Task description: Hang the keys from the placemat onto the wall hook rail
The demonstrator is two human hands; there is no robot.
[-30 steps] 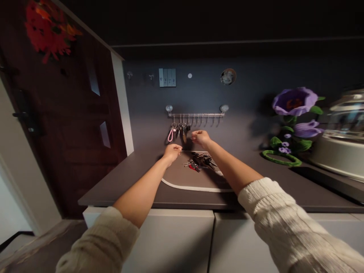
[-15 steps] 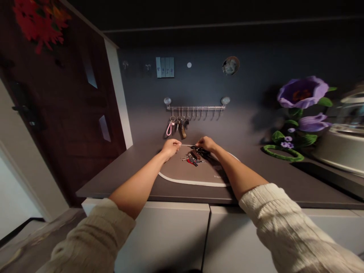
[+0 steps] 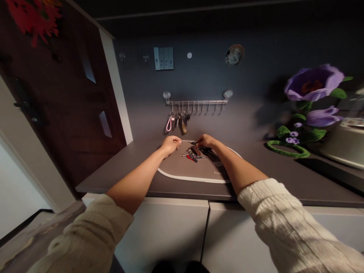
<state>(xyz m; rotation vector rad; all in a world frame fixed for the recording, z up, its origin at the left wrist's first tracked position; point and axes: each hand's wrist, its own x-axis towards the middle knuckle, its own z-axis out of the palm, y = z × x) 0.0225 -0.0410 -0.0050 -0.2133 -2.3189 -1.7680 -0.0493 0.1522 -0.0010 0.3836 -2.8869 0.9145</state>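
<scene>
My left hand hovers over the left part of a brown mat with a white rim. Its thumb and forefinger are pressed together; whatever sits between them is too small to make out. A pile of keys, with a brown fob and red and black pieces, lies mid-mat. At the pile's far edge, my right hand has its fingers closed on some of the dark keys. My right hand and forearm hide part of the heap and of the mat.
On the wall behind, a clear hook rail carries several hanging keys and a pink strap at its left end. Purple flowers with a green ring base stand on the right. A dark door is at left.
The view has shifted slightly, so the wall and counter sit a little higher. My right hand stays at the pile, its fingers slightly lower over the keys. My left hand keeps its pinch.
</scene>
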